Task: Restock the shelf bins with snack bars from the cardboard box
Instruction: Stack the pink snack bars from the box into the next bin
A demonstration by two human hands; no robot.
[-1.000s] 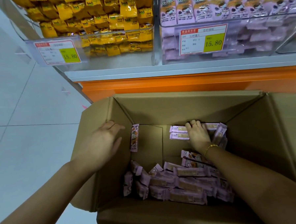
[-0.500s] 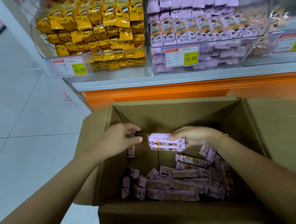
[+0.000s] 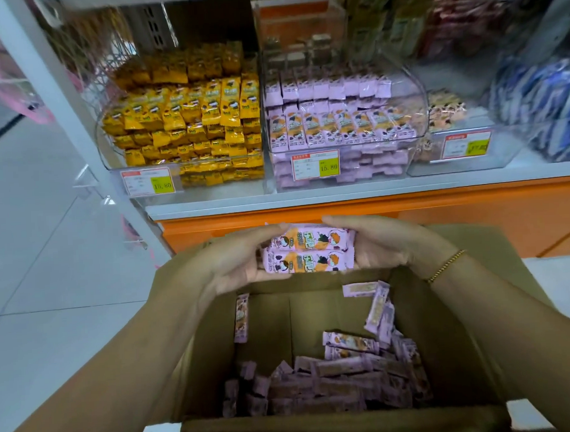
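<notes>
A small stack of purple snack bars [image 3: 310, 251] is lifted above the open cardboard box [image 3: 347, 424]. My left hand [image 3: 233, 263] grips its left end and my right hand [image 3: 382, 243] grips its right end. Many more purple bars [image 3: 335, 378] lie loose on the box floor, and one [image 3: 241, 317] leans against the left inner wall. On the shelf ahead, a clear bin [image 3: 412, 87] holds rows of the same purple bars behind a price tag [image 3: 315, 164].
A clear bin of yellow snack packs [image 3: 189, 121] stands left of the purple bin. Another clear bin [image 3: 465, 147] with mixed packs sits to the right, beside blue packets [image 3: 548, 103]. The orange shelf base [image 3: 442, 214] is behind the box. Tiled floor [image 3: 32, 262] lies left.
My right hand picked the bars up from the box floor and my left hand joined it. Both hands have raised the stack above the box toward the shelf. My view has tilted up.
</notes>
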